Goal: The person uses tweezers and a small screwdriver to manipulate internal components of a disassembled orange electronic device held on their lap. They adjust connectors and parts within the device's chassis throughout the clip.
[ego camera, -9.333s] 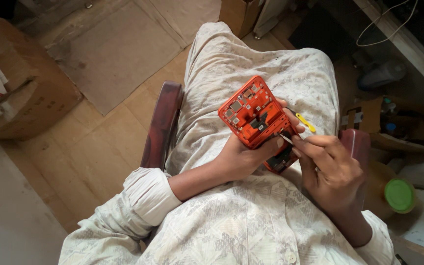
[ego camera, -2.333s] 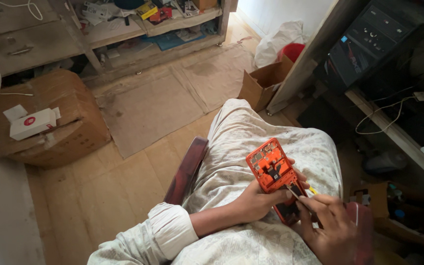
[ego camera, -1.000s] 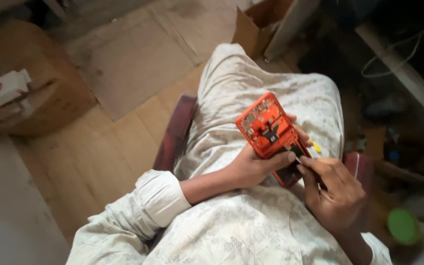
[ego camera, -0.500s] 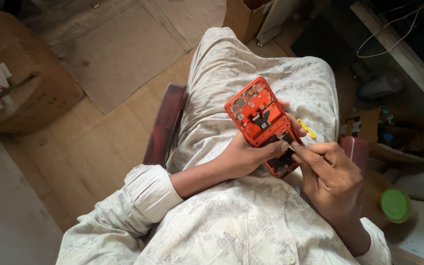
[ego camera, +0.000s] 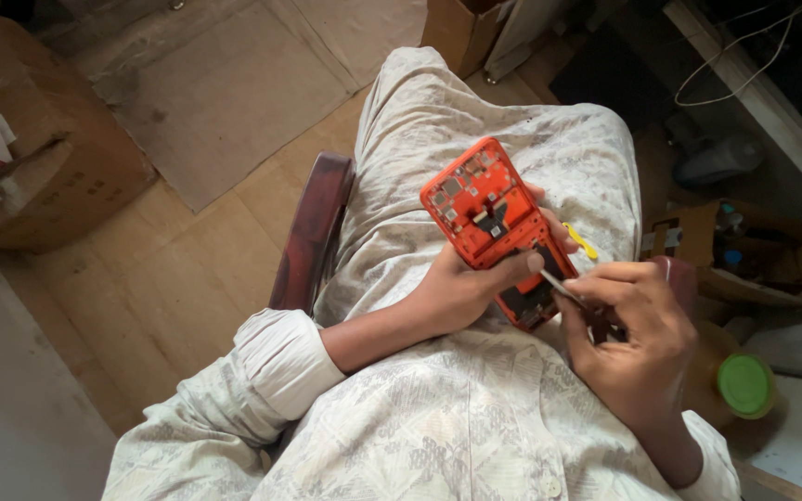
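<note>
fingers of the left hand point(ego camera: 461, 292) wrap the lower edge of an opened orange phone frame point(ego camera: 498, 227), thumb pressed across its face, while the right hand point(ego camera: 638, 339) pinches a thin metal tool point(ego camera: 563, 289) whose tip rests on the dark lower section of the frame. the frame sits above the person's lap, just over the pale patterned trousers point(ego camera: 503, 121), tilted toward the camera. it looks light and rigid, a thin moulded plastic shell with small metal-capped parts and cut-outs on its inner face, so i judge it fragile at the components and best held by its rims, as the left hand does. a yellow pick point(ego camera: 582, 239) lies just right of the frame. a dark wooden chair arm point(ego camera: 313, 232) runs left of it, a cardboard box point(ego camera: 39, 158) stands well to the left, and a green lid point(ego camera: 744, 385) sits lower right.
</note>
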Motion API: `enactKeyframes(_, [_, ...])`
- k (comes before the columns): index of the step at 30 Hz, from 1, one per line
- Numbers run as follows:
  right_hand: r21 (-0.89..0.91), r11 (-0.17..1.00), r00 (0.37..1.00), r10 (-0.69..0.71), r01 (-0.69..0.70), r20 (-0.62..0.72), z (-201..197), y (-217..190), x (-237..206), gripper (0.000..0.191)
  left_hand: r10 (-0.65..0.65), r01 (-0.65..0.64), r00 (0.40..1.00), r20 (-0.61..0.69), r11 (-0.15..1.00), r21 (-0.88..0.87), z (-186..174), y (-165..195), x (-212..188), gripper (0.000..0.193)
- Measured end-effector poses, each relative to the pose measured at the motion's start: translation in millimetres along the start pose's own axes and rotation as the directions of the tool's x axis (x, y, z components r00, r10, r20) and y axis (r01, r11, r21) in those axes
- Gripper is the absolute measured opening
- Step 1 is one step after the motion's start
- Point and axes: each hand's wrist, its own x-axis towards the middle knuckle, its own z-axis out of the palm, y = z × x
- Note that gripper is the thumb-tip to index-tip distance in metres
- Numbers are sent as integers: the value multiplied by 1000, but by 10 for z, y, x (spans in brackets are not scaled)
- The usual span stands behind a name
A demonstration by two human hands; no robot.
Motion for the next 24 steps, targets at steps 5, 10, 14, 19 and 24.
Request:
enactKeyframes(5, [95, 994, 998, 59, -56, -32, -26, 118, -106, 24, -17, 4, 993, -113, 994, -110, -10, 2, 6, 58])
enactKeyframes(10, [94, 994, 995, 57, -49, -87, 61, 289, -284, 20, -13, -3, 991, -132, 992, -123, -2, 3, 4, 58])
enactKeyframes(14, [-28, 1000, 996, -6, 4, -94, 113, 365, -390, 18, -1, -2, 994, -112, 1000, -20, -11, 1, -2, 59])
enactKeyframes(19, [-118, 992, 999, 48, -44, 26, 100, 368, -400, 18, -6, 6, 995, -103, 1000, 1, -7, 8, 1, 67])
enactKeyframes(24, [-49, 999, 999, 17, -16, 35, 104, 321, -356, 15, -22, 24, 995, -95, 1000, 21, -17, 30, 2, 70])
